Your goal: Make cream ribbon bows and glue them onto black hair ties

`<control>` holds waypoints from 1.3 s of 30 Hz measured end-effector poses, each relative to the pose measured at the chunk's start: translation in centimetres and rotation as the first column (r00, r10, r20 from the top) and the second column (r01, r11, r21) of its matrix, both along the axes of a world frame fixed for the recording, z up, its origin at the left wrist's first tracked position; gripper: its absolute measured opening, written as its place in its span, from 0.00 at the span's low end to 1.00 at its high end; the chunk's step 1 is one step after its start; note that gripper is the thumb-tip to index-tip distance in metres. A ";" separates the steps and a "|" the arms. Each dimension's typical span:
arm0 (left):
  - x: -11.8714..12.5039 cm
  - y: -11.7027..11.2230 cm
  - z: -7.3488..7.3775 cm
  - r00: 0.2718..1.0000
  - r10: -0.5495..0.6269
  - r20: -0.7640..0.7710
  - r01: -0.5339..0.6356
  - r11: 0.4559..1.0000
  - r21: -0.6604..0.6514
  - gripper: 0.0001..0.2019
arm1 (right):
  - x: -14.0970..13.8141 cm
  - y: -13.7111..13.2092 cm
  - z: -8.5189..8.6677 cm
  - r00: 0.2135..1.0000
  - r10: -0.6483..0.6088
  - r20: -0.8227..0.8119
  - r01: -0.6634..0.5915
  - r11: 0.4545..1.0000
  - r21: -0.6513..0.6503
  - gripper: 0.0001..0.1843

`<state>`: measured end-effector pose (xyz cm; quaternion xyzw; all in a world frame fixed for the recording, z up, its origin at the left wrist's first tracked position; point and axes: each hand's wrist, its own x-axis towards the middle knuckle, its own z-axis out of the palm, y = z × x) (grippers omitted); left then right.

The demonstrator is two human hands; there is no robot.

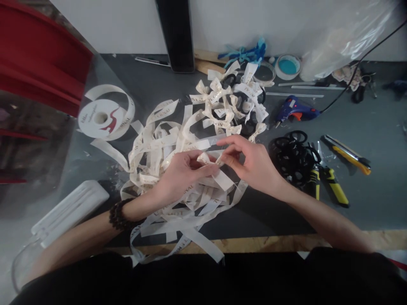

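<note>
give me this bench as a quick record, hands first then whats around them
left hand: pinches a short cream fabric ribbon piece
right hand: touches that piece's right end
under hands: tangled cream printed ribbon strips
beyond hands: cream ribbon bows
to the left: round white ribbon spool
to the right: blue plastic glue gun, black round bands, yellow-and-black cutters, yellow-and-silver knife

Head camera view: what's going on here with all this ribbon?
A person's bare left hand pinches a small looped piece of cream fabric ribbon, and the right hand appears to pinch its other end. Both are above a loose heap of cream printed ribbon strips. Beyond them lies a cluster of cream ribbon bows with round black bands among them. A pile of plain black bands sits to the right.
</note>
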<state>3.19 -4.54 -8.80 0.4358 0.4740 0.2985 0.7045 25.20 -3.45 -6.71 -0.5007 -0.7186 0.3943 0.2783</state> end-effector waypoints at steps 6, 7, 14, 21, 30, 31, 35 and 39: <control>0.0 0.2 -0.4 0.977 0.118 0.177 -0.099 0.989 -0.111 0.14 | 0.4 0.4 -0.3 1.000 -0.013 0.004 0.013 1.000 0.014 0.13; 0.0 0.2 -0.4 0.976 0.124 0.181 -0.106 0.988 -0.110 0.14 | 0.5 0.4 -0.3 1.000 -0.017 0.007 0.016 1.000 0.016 0.14; 0.0 0.1 -0.6 0.998 0.059 0.014 -0.060 0.998 0.017 0.14 | 0.4 0.5 -0.3 1.000 -0.012 -0.001 0.012 1.000 0.004 0.13; -0.2 0.1 -0.5 0.995 -0.015 -0.094 0.019 0.999 0.034 0.14 | 0.3 0.3 -0.5 1.000 -0.006 0.017 0.006 1.000 0.029 0.13; -0.1 0.0 -0.3 0.999 -0.030 0.040 0.030 1.000 0.000 0.11 | 2.5 1.5 2.4 0.993 -0.075 0.092 0.057 0.981 0.183 0.10; -0.1 0.0 -0.2 0.998 -0.055 0.039 0.055 0.998 0.021 0.11 | 3.4 2.0 3.0 0.987 -0.124 0.105 0.095 0.965 0.244 0.09; -0.3 -0.2 -0.2 0.995 -0.103 0.000 0.103 0.994 0.038 0.14 | 8.5 4.8 4.1 0.876 -0.381 0.295 0.224 0.864 0.452 0.13; -0.3 -0.2 -0.2 0.995 -0.098 -0.011 0.099 0.995 0.026 0.14 | 13.7 7.3 3.1 0.564 -0.498 0.659 0.263 0.865 0.428 0.22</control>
